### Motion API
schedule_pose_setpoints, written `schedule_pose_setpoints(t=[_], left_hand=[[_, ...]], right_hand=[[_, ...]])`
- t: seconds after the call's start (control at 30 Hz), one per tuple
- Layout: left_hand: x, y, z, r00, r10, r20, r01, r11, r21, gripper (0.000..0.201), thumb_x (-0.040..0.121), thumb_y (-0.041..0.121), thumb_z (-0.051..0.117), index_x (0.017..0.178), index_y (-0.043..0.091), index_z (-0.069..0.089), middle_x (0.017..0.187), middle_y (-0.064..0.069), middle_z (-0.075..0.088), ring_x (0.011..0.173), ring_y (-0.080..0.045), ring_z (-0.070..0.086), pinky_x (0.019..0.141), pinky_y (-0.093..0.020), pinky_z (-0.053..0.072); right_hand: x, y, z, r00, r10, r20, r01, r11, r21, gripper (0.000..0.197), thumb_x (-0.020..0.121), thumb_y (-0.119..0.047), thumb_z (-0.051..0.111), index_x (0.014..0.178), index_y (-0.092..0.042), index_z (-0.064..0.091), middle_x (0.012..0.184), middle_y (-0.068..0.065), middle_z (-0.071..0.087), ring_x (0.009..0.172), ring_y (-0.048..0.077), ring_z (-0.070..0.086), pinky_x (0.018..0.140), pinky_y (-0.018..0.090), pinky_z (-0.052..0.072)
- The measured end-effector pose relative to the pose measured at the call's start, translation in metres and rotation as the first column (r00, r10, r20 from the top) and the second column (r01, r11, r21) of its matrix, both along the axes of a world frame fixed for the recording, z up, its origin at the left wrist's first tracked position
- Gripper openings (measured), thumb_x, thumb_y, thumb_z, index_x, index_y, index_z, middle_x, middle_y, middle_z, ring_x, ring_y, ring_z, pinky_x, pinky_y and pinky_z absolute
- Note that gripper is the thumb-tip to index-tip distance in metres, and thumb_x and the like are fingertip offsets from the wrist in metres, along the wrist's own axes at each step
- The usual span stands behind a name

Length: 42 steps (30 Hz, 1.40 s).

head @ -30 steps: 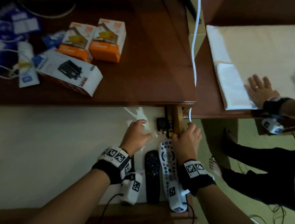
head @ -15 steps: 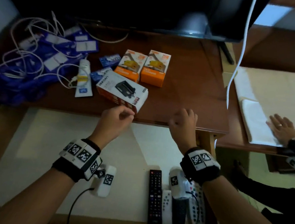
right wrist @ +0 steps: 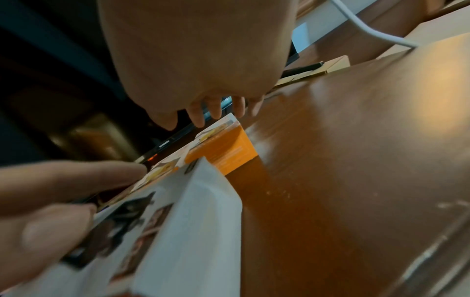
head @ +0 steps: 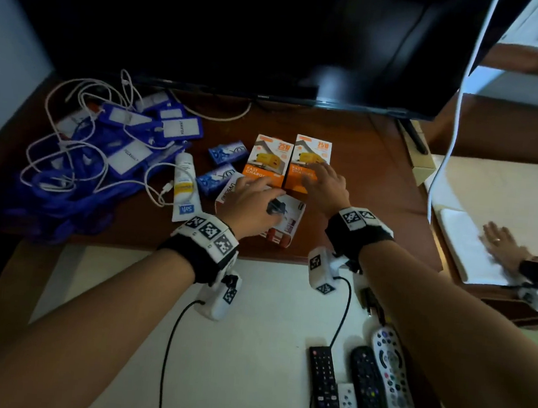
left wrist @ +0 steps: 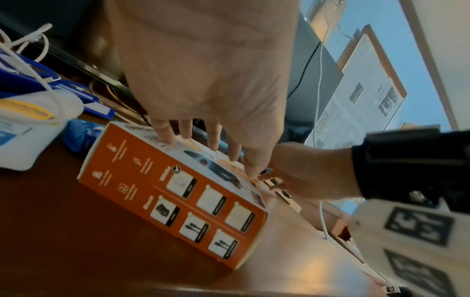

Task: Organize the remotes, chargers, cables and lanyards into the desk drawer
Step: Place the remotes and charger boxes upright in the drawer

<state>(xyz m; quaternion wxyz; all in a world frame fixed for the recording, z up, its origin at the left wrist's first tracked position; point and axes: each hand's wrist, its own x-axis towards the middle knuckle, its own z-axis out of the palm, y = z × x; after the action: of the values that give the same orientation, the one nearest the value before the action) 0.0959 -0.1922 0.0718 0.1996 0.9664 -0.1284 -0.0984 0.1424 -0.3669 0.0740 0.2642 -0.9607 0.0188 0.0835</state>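
Observation:
Two orange charger boxes (head: 268, 158) (head: 311, 152) stand side by side on the brown desk. In front of them lies a white and orange adapter box (head: 287, 220) (left wrist: 172, 201). My left hand (head: 252, 199) (left wrist: 203, 144) lies over this box with straight fingers touching its top. My right hand (head: 325, 182) (right wrist: 218, 108) hovers with spread fingers over the right orange box (right wrist: 229, 148). Blue lanyards (head: 103, 144) tangled with white cables (head: 75, 99) are piled at the desk's left. Several remotes (head: 365, 391) lie in the open drawer (head: 216, 345).
A white tube (head: 184, 190) and two small blue packets (head: 228, 151) lie between the lanyards and the boxes. A dark television (head: 275, 41) stands at the desk's back. Another person's hand (head: 501, 243) rests on white cloth at the right.
Both my hands have left the drawer and moved up onto the desktop, the left onto the adapter box and the right over the orange box. The head view has tilted upward.

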Motion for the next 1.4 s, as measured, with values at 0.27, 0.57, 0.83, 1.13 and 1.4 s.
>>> schedule_pose_setpoints(t=[0.27,0.57,0.83,1.13,1.4], left_hand=[[-0.009,-0.003,-0.017,0.999,0.015,-0.036,-0.011,0.995,0.097,0.059,0.091,0.065,0.034,0.145,0.040,0.028,0.150,0.009,0.019,0.139,-0.024,0.008,0.109,-0.052,0.020],[0.013,0.013,-0.012,0.974,0.218,0.056,-0.221,0.974,0.057,0.037,0.089,0.056,0.048,0.104,0.023,0.047,0.125,-0.005,0.035,0.123,-0.025,0.031,0.099,-0.042,0.032],[0.072,-0.021,-0.011,0.940,0.339,-0.050,-0.327,0.930,0.168,0.077,0.081,0.058,0.060,0.139,0.019,0.029,0.146,-0.017,0.022,0.132,-0.042,0.029,0.104,-0.052,0.031],[0.071,-0.059,-0.005,0.952,0.270,-0.147,-0.221,0.932,0.286,0.078,0.081,0.057,0.062,0.141,0.022,0.027,0.143,-0.024,0.024,0.123,-0.046,0.039,0.102,-0.052,0.035],[0.050,-0.070,-0.006,0.965,0.205,-0.161,-0.167,0.961,0.222,0.083,0.077,0.054,0.068,0.143,0.026,0.025,0.135,-0.019,0.030,0.116,-0.041,0.044,0.092,-0.047,0.042]], right_hand=[[0.007,-0.012,-0.009,0.983,0.129,-0.130,-0.148,0.978,-0.144,0.038,0.099,-0.049,0.029,0.137,-0.050,0.033,0.159,-0.016,0.011,0.141,0.035,0.016,0.108,0.057,0.020],[-0.033,-0.034,-0.031,0.988,-0.024,0.150,0.051,0.983,-0.174,0.043,0.090,-0.059,0.047,0.116,-0.026,0.053,0.137,0.004,0.038,0.129,0.033,0.035,0.099,0.058,0.033],[-0.005,-0.014,-0.018,0.951,-0.310,0.002,0.307,0.941,-0.139,0.053,0.079,-0.050,0.069,0.120,-0.020,0.055,0.132,0.009,0.031,0.115,0.040,0.041,0.094,0.056,0.038],[-0.012,-0.034,-0.027,0.942,-0.335,0.004,0.334,0.937,-0.097,0.074,0.063,-0.048,0.075,0.122,-0.018,0.041,0.122,0.013,0.032,0.107,0.043,0.047,0.089,0.050,0.044],[-0.029,-0.039,-0.022,0.912,-0.408,-0.031,0.407,0.913,-0.036,0.085,0.055,-0.049,0.078,0.124,-0.024,0.035,0.128,0.015,0.025,0.104,0.046,0.051,0.090,0.047,0.048]])
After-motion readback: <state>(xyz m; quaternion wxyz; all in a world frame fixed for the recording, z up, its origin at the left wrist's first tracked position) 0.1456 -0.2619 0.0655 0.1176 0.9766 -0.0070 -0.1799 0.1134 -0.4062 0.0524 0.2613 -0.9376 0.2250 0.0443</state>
